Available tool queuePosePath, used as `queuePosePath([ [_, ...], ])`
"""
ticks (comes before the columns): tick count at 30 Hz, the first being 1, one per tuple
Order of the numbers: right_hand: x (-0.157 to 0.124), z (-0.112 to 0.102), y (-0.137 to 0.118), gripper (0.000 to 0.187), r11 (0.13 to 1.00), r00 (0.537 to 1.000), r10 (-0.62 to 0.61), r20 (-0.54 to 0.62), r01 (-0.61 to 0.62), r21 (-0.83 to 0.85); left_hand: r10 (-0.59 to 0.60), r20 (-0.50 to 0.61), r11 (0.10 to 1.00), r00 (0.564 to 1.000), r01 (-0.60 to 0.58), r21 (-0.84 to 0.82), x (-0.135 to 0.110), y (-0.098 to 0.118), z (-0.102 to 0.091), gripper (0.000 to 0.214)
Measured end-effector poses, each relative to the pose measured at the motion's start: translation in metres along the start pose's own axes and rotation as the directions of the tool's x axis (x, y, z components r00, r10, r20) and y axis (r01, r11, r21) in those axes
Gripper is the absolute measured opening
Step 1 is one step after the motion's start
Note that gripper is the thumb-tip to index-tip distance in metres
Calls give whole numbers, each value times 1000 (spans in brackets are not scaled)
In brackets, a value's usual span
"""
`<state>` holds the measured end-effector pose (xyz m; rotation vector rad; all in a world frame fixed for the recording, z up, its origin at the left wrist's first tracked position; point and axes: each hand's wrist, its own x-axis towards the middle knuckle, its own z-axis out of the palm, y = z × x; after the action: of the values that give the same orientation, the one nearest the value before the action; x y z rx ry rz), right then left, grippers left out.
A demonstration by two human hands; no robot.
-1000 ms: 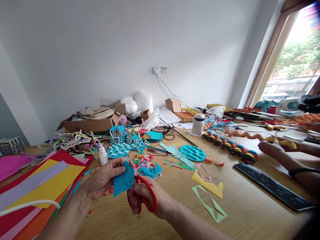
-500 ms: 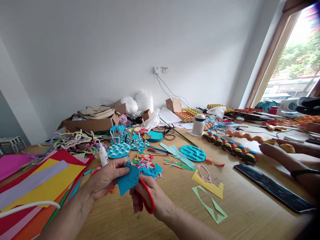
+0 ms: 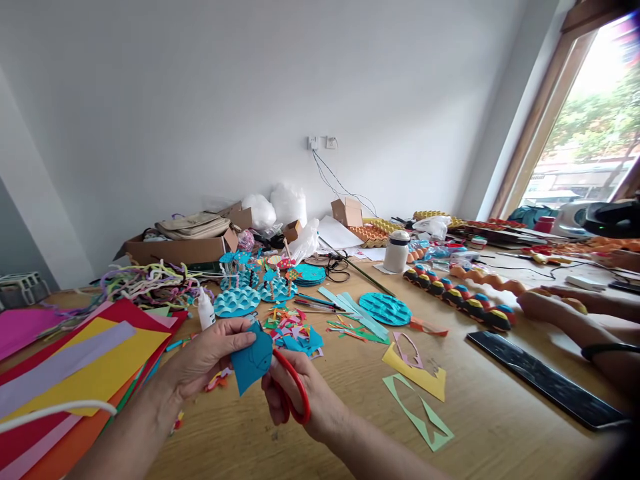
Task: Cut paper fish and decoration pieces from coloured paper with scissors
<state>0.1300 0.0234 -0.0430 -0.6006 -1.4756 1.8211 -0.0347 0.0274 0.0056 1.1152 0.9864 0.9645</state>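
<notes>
A long wooden bench (image 3: 350,413) with pale, visible grain runs along a plain white wall (image 3: 250,100) towards a tall wood-framed window (image 3: 595,127) on the right. Near its front edge, the left hand (image 3: 210,353) holds a blue paper piece (image 3: 253,360) just above the bench, thumb and fingers in a narrow grip pinching its upper edge. The piece is matt card with angular corners and a faint drawn outline. The right hand (image 3: 293,393) has its grip closed through the glossy loops of the red scissors (image 3: 295,393), which touch the paper's right side. Flat coloured sheets (image 3: 95,373) fan out on the left beside fuzzy, tangled pipe cleaners (image 3: 145,283) and a small white glue bottle (image 3: 205,310). Further along lie a ridged teal disc (image 3: 385,307), yellow (image 3: 417,370) and green (image 3: 417,410) offcuts with cut-out holes, a black ruler (image 3: 545,380) and a co-worker's hand (image 3: 545,307).
</notes>
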Motion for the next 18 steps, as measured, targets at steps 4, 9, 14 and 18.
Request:
queuePosePath([
  [4, 2, -1, 4, 48, 1000, 1000, -16, 15, 15, 27, -9, 7, 1000, 1000, 9, -5, 0, 1, -2, 13],
  [9, 2, -1, 5, 47, 1000, 1000, -15, 21, 15, 26, -6, 10, 1000, 1000, 6, 12, 0, 1, -2, 12],
  [14, 3, 3, 4, 47, 1000, 1000, 8, 0, -8, 9, 0, 2, 1000, 1000, 0, 31, 0, 2, -1, 12],
  [18, 3, 5, 6, 50, 1000, 1000, -9, -4, 9, 25, 12, 2, 999, 1000, -12, 30, 0, 1, -3, 14],
])
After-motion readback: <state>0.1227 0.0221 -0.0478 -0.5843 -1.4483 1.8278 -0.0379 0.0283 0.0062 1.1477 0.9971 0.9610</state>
